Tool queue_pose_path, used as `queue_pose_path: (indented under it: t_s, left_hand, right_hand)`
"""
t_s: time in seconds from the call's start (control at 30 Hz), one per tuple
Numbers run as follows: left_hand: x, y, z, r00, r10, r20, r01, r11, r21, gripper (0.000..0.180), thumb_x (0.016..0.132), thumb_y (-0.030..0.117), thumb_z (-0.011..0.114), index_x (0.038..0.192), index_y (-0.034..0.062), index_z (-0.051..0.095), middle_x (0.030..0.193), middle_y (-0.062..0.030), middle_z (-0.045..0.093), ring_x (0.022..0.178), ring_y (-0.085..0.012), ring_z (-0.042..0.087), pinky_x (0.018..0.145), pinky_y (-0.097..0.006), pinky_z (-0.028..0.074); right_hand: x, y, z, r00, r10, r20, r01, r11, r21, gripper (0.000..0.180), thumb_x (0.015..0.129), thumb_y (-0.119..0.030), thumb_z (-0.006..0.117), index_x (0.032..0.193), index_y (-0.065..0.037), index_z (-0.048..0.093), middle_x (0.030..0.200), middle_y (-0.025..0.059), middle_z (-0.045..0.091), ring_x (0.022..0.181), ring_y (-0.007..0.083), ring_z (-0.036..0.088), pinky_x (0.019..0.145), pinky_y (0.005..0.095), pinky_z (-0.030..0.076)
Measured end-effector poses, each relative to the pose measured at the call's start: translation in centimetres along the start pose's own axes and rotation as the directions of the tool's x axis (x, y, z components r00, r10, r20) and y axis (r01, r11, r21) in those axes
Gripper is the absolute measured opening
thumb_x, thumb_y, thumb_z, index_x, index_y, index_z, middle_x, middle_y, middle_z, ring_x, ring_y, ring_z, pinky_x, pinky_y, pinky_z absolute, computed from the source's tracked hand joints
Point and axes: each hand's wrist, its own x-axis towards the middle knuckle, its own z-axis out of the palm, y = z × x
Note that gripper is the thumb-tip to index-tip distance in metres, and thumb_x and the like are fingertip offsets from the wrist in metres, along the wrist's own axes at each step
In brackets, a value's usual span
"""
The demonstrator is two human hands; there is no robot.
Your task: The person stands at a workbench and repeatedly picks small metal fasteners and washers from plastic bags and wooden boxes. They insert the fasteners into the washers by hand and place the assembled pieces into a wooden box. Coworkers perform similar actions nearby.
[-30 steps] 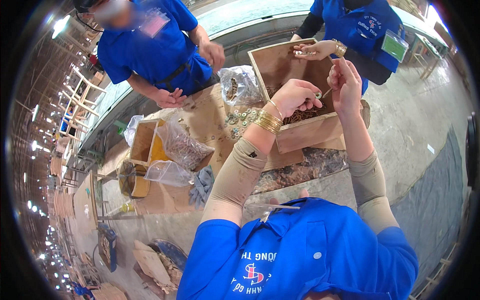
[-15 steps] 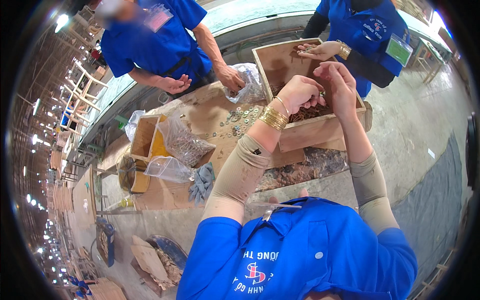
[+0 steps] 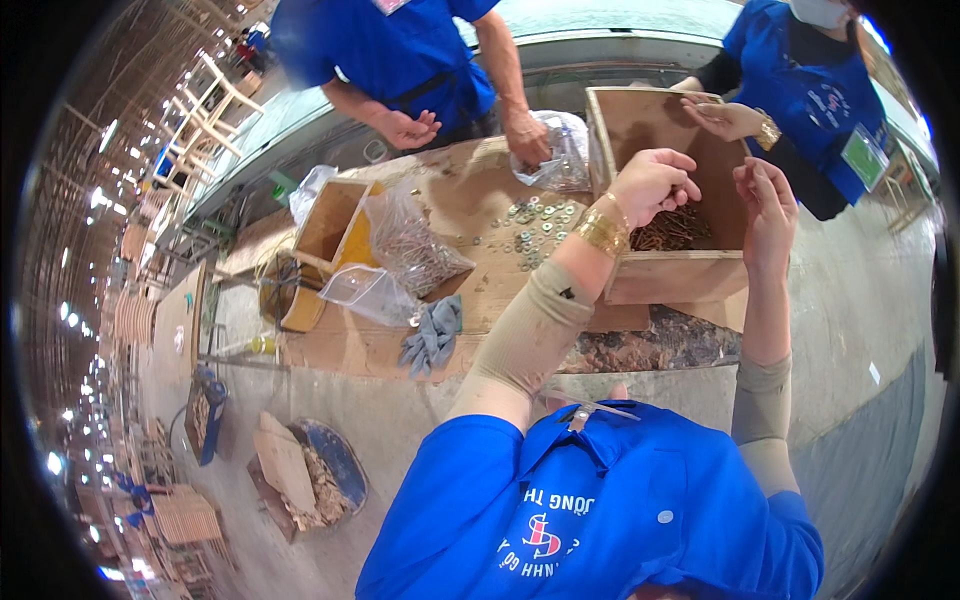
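Observation:
Above the wooden box, my left hand has its index finger stretched out and the others loosely curled, with nothing visible in it. My right hand is raised at the box's right edge. Its fingers are bent and its fingertips close together; whatever they hold is hidden. Rust-brown screws lie in a heap at the bottom of the box. Left of my left forearm, many washers are scattered on the tabletop.
A co-worker's hand reaches into a clear plastic bag. Another co-worker's hand extends over the box. To the left are a bag of screws, a smaller wooden box and grey gloves. A scrap-filled cart stands on the floor.
My hands have moved apart; before, they were close together over the box with small metal pieces at my left fingers. The whole view has shifted, so things appear further right.

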Motion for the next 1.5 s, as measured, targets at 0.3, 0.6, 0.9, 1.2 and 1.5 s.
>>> queue_pose_path:
  t_s: [0.3,0.6,0.9,1.2,1.5]
  left_hand:
    - [-15.3,-12.0,-16.0,0.689,-0.063,-0.722,-0.572,0.565,-0.595,0.009,0.084,0.001,0.043,0.089,0.0006,0.05,0.072,-0.0074,0.053,0.066,-0.0135,0.051,0.057,-0.025,0.046]
    - [-21.7,-19.1,-14.9,0.742,-0.198,-0.641,-0.295,0.762,-0.577,0.013,0.086,0.003,0.043,0.097,0.0013,0.049,0.081,-0.0126,0.059,0.069,-0.0165,0.057,0.061,-0.026,0.049]
    - [-26.4,-18.6,-14.8,0.822,-0.246,-0.514,-0.14,0.787,-0.601,0.018,0.087,0.008,0.045,0.104,0.0016,0.049,0.085,-0.0112,0.059,0.068,-0.0126,0.058,0.061,-0.023,0.048]
    - [-27.2,-17.6,-16.4,0.762,-0.315,-0.566,-0.172,0.744,-0.645,0.018,0.087,0.009,0.045,0.104,0.0028,0.051,0.085,-0.0088,0.059,0.07,-0.0129,0.056,0.061,-0.023,0.047]
    - [-26.1,-18.5,-17.1,0.772,-0.266,-0.577,-0.163,0.794,-0.585,0.019,0.088,0.011,0.045,0.104,0.0031,0.052,0.088,-0.0081,0.059,0.073,-0.0123,0.056,0.063,-0.024,0.047]
  right_hand:
    - [-10.5,2.7,11.1,0.635,0.402,0.66,-0.344,0.912,-0.225,0.012,0.083,-0.01,0.051,0.088,-0.002,0.058,0.076,0.0019,0.058,0.069,0.0067,0.053,0.062,0.0208,0.042]
    - [-5.0,24.7,22.0,0.924,0.286,0.255,-0.171,0.903,-0.395,0.015,0.075,-0.009,0.054,0.085,-0.002,0.063,0.075,0.0092,0.062,0.065,0.0143,0.057,0.059,0.0267,0.044]
    - [8.7,33.0,22.2,0.806,0.468,0.362,0.369,0.081,-0.926,0.022,0.069,-0.008,0.056,0.088,-0.001,0.061,0.093,0.0201,0.059,0.091,0.0317,0.057,0.077,0.0387,0.046]
    - [7.6,32.9,24.5,0.785,0.563,0.26,0.354,-0.063,-0.933,0.048,0.065,-0.033,0.069,0.101,-0.006,0.055,0.105,0.0138,0.058,0.099,0.0295,0.055,0.082,0.038,0.045]
    - [6.3,32.9,25.8,0.787,0.576,0.222,0.275,-0.004,-0.962,0.028,0.072,-0.016,0.056,0.097,-0.005,0.062,0.105,0.0131,0.059,0.1,0.0268,0.056,0.079,0.0356,0.048]
